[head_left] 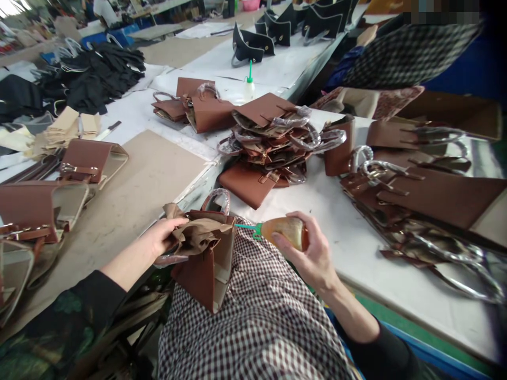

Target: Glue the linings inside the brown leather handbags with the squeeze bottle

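Observation:
In front of my checked apron (269, 327), my left hand (164, 237) grips a brown handbag (198, 277) by its bunched tan lining (202, 235). The bag hangs tilted, and a plastic-wrapped handle (217, 198) stands up at its far side. My right hand (312, 250) is wrapped round a squeeze bottle (285, 232) of amber liquid, held on its side. Its thin green nozzle (245, 226) points left, with the tip at or very near the bag's upper edge; I cannot tell whether they touch.
Brown handbags (269, 142) are piled on the white table ahead, with more bag pieces (435, 190) at the right. Flapped brown bags (85, 161) lie at the left. Another green-tipped bottle (249, 89) stands farther back. A person in a checked garment (412, 53) is at the upper right.

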The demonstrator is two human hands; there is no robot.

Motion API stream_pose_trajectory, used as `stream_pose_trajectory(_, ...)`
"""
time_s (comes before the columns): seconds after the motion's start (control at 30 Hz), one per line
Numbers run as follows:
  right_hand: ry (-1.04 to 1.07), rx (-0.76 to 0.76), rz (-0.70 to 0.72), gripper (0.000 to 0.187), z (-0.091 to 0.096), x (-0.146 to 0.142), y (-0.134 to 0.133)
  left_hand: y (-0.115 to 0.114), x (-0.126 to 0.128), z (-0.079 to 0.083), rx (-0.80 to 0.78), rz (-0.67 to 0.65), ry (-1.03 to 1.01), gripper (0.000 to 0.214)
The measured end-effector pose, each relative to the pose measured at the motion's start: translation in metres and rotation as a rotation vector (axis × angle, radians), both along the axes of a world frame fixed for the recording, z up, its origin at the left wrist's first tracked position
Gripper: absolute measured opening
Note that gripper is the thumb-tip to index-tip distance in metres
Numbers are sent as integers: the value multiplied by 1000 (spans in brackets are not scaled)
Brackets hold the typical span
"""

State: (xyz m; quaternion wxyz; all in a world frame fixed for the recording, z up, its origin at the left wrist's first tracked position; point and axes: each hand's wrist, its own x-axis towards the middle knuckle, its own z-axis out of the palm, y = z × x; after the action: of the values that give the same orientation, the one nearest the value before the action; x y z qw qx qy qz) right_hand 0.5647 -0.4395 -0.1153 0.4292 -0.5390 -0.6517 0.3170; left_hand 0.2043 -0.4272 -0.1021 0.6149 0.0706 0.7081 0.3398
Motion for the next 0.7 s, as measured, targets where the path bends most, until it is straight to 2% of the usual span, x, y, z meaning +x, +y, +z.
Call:
stream_pose_trajectory(0.3, -166, 121, 49, 40, 3, -6, 9, -2, 9, 5, -2, 1, 6, 13)
stream_pose_trajectory(0.47, -186, 101, 84, 36, 4, -3, 2, -3, 8, 1, 13, 6, 7, 13)
stream_pose_trajectory(0.7, -157, 65, 130, 37, -8, 2, -11, -3, 6, -4, 37, 24, 15, 10)
